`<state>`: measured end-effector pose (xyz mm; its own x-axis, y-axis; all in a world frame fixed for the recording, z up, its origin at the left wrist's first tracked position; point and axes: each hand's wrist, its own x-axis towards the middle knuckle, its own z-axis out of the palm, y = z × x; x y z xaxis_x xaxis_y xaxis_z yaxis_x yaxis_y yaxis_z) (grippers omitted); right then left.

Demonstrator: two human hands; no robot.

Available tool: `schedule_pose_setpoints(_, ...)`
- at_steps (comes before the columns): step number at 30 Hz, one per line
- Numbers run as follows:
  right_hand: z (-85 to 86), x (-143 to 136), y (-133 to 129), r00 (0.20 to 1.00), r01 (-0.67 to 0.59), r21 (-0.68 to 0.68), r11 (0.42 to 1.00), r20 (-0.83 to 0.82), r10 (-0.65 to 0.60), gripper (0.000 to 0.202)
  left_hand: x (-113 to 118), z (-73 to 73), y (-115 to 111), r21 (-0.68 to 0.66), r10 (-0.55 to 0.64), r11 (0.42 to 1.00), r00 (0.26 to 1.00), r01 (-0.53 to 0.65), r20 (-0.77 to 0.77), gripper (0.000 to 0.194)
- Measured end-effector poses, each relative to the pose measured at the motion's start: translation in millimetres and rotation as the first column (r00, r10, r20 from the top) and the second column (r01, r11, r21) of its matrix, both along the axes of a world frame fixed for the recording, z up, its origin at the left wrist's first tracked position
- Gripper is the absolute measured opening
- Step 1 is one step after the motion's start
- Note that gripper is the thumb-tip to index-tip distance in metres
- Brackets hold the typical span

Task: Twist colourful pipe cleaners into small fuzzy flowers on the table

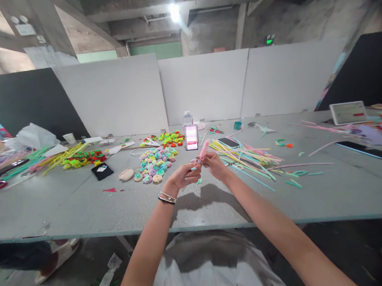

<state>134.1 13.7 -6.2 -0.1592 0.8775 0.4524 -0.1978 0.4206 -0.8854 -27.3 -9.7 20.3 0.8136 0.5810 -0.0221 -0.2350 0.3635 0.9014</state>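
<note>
Both hands meet above the middle of the table around a pink fuzzy pipe cleaner (205,147) that looks coiled or twisted. My left hand (187,175) has its fingers closed at the lower end of it. My right hand (214,165) pinches it from the other side, just below the part that sticks up. The fingers hide the lower end. Left of my hands lies a pile of pastel pipe-cleaner pieces curled into small rounds (157,161). To the right, loose straight pipe cleaners (256,157) spread out in several colours.
A lit phone (191,138) stands upright ahead, before a clear bottle (187,117). More phones lie flat: a black one (102,171), one among the pipe cleaners (229,143), one at right (365,150). Red-green curled pieces (84,159) lie left. White panels (206,86) stand behind.
</note>
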Motion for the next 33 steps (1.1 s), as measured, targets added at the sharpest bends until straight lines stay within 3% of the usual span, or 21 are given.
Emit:
schedule_pose_setpoints(3,-0.3,-1.3,1.6,1.000,-0.013,-0.080,0.997,-0.029,0.011,0.044,4.4,-3.8,4.1,0.112,0.073,0.991,0.997,-0.070,-0.017,0.029)
schedule_pose_setpoints(5,-0.4,-1.4,4.4,0.999,-0.011,-0.152,0.988,-0.042,0.005,0.044,9.8,-9.1,8.3,0.285,0.290,0.922,0.955,-0.263,-0.057,0.031)
schedule_pose_setpoints(6,-0.6,-1.0,6.2,1.000,0.000,-0.189,0.982,-0.026,-0.005,0.044,12.6,-12.2,10.3,0.411,0.444,0.833,0.890,-0.370,-0.098,0.033)
schedule_pose_setpoints(8,-1.5,-0.1,9.7,0.998,0.047,-0.258,0.965,0.049,-0.036,0.047,16.7,-18.2,13.2,0.706,0.741,0.555,0.647,-0.441,-0.179,0.033)
schedule_pose_setpoints(10,-2.8,0.2,12.3,0.992,0.082,-0.308,0.948,0.120,-0.047,0.054,18.0,-22.3,14.0,0.906,0.900,0.312,0.396,-0.287,-0.184,0.031)
schedule_pose_setpoints(12,-4.2,-1.0,13.0,0.990,0.059,-0.320,0.946,0.143,-0.013,0.061,17.3,-23.9,12.8,0.973,0.949,0.193,0.278,-0.127,-0.152,0.031)
schedule_pose_setpoints(15,-5.0,-4.3,10.9,0.987,-0.009,-0.295,0.956,0.149,0.055,0.061,15.8,-22.6,9.3,0.990,0.960,0.143,0.244,-0.010,-0.136,0.035)
schedule_pose_setpoints(19,-2.7,-5.4,7.1,0.994,-0.024,-0.332,0.943,0.090,0.057,0.049,16.8,-21.1,5.9,0.991,0.953,0.112,0.274,0.072,-0.128,0.035)
schedule_pose_setpoints(27,1.4,1.0,7.0,1.000,-0.010,-0.386,0.923,0.005,0.013,0.029,14.7,-24.3,8.6,0.995,0.913,0.085,0.403,-0.044,-0.060,0.031)
schedule_pose_setpoints(33,0.3,7.6,9.6,0.996,-0.058,-0.380,0.923,0.035,0.077,0.026,8.0,-19.3,10.7,0.997,0.908,0.072,0.415,-0.023,-0.055,0.026)
